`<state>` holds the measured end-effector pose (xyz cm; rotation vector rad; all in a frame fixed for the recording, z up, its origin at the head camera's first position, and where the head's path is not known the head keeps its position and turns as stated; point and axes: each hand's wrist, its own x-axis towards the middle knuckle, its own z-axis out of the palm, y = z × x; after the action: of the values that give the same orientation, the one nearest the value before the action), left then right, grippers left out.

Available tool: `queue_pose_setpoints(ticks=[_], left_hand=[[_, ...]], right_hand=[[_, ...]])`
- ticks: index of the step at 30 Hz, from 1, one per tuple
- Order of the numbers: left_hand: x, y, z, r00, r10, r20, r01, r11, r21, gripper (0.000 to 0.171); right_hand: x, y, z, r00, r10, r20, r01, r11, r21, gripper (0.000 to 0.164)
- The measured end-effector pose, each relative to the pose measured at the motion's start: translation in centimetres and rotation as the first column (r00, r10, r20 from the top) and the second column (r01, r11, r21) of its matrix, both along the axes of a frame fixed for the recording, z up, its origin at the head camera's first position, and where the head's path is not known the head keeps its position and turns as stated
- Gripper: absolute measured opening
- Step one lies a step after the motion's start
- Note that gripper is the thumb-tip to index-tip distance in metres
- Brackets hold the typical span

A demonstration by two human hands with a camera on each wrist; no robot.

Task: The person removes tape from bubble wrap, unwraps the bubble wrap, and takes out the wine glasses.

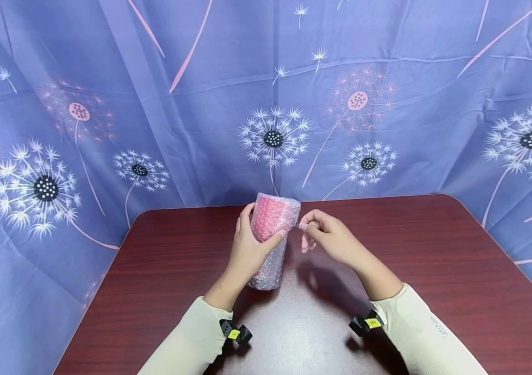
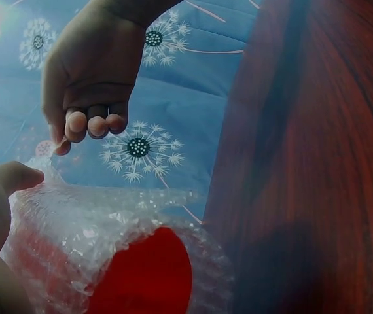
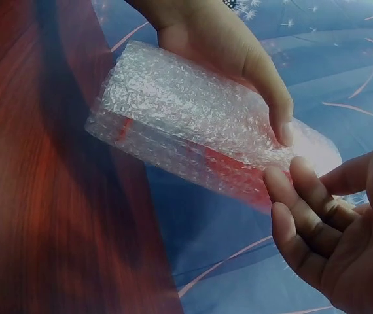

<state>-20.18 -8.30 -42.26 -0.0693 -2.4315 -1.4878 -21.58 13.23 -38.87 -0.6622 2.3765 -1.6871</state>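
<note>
A red object with a round end (image 2: 148, 278) sits inside a roll of clear bubble wrap (image 1: 269, 263), tilted above the table. My left hand (image 1: 249, 250) grips the wrapped bundle from its left side, thumb across the front. Just right of the bundle's upper end is my right hand (image 1: 331, 237). In the left wrist view its thumb and forefinger pinch a pulled-up corner of the wrap, the other fingers curled loosely below. The right wrist view shows a loose edge of the wrap running lengthwise, with red showing beneath. Most of the red object is hidden by the wrap.
A dark red wood-grain table (image 1: 434, 260) lies under both hands, its rounded far corners near the cloth. Behind and beside it hangs a blue curtain (image 1: 228, 62) printed with dandelions. Each sleeve carries a small black wrist camera (image 1: 364, 323).
</note>
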Motion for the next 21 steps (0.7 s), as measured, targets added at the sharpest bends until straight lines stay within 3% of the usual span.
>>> queue_pose_setpoints(ticks=[15,21], left_hand=[[0.1,0.04,-0.15,0.998,0.05,-0.044,-0.051,0.998,-0.028,0.095],[0.11,0.09,-0.2,0.992,0.077,-0.095,-0.083,0.994,-0.065,0.096]], right_hand=[[0.1,0.08,0.22,0.998,0.042,0.045,-0.042,0.999,0.001,0.017],[0.08,0.11,0.2,0.996,0.067,0.06,-0.066,0.998,-0.022,0.017]])
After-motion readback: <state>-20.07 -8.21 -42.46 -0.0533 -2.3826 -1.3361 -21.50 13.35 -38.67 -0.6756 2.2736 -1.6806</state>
